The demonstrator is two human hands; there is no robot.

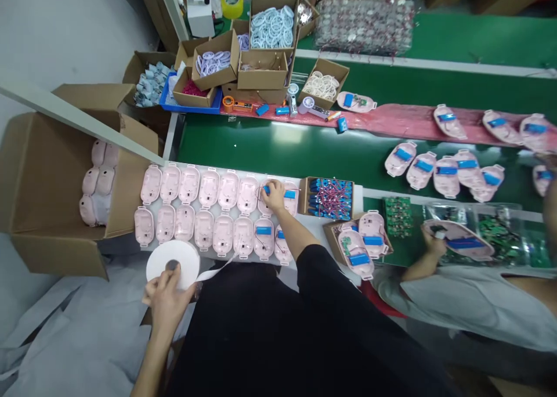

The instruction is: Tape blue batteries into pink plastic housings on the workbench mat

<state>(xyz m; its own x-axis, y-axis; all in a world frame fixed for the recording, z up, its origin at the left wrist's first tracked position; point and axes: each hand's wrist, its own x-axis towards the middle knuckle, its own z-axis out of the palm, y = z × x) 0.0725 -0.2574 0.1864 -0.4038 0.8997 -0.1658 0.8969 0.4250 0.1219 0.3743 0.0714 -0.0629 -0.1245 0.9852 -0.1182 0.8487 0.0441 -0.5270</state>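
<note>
My left hand (pixel 167 297) grips a large white tape roll (pixel 173 262) at my lap, with a strip of tape trailing off to the right. My right hand (pixel 274 195) reaches out over two rows of pink plastic shells (pixel 209 208) on the white bench top and presses a blue battery (pixel 266 190) into a shell in the far row, fingers closed on it. A few nearby shells hold blue batteries with thin wires. A small cardboard box of blue batteries (pixel 331 198) stands just right of my right hand.
An open cardboard carton (pixel 43 182) with stacked pink shells stands at left. A green conveyor (pixel 304 147) carries more pink shells with batteries. Boxes of rings and parts crowd the far side. A co-worker's hand (pixel 433 243) at right holds a pink shell near green circuit boards (pixel 398 214).
</note>
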